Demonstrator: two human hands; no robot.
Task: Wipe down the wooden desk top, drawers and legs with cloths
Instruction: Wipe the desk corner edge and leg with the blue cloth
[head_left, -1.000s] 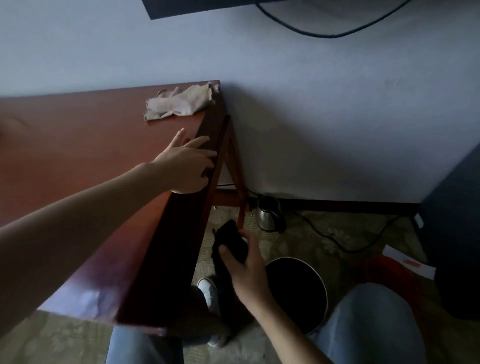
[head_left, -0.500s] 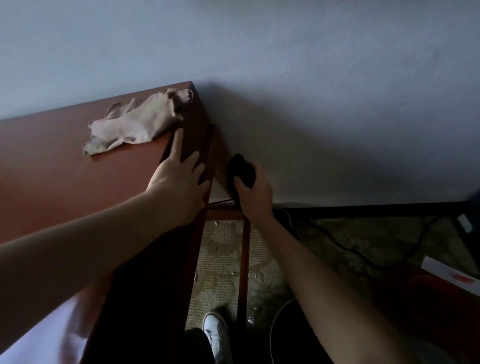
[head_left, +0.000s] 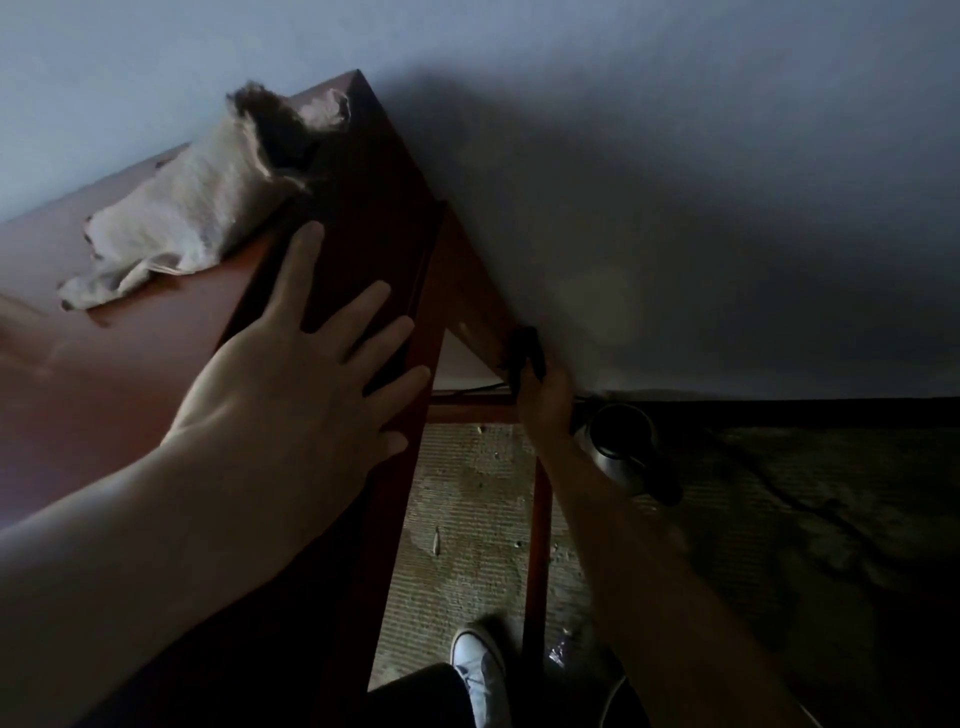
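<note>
**A:** Since half a second back: right hand (head_left: 540, 400) and the dark cloth (head_left: 525, 349) have dropped lower on the far desk leg (head_left: 480, 291); left hand (head_left: 306, 384) has gone from loosely bent to fully splayed. Kettle (head_left: 621, 449) is back in view.

**B:** Head view, hand states?

**A:** Left hand is flat, fingers straight and spread, palm down over the right edge of the tabletop (head_left: 130, 364), fingers lying over onto the dark side panel. Holds nothing. Right hand has its fingers curled round the dark cloth, pressing it on the leg close to where the leg meets the wall (head_left: 675, 182). Only the top of the cloth sticks out above the hand.

**B:** Second cloth?

**A:** Pale cloth (head_left: 187, 223), crumpled, lying on the tabletop near the back right corner. Its near end is just beside the left index fingertip; cannot tell if they touch. Far end looks dark and fuzzy, blurred.

**B:** Anything else down there?

**A:** Crossbar (head_left: 470, 400) between the legs, just left of the right hand. Near leg (head_left: 537, 545) runs down past the right forearm. Kettle stands on the worn carpet (head_left: 467, 519) by the wall, just right of the right wrist. A cord (head_left: 779, 493) runs across the dark floor on the right. White sneaker (head_left: 475, 667) at bottom, toe toward the desk. Lighting is dim, floor detail right of the kettle is hard to read.
</note>
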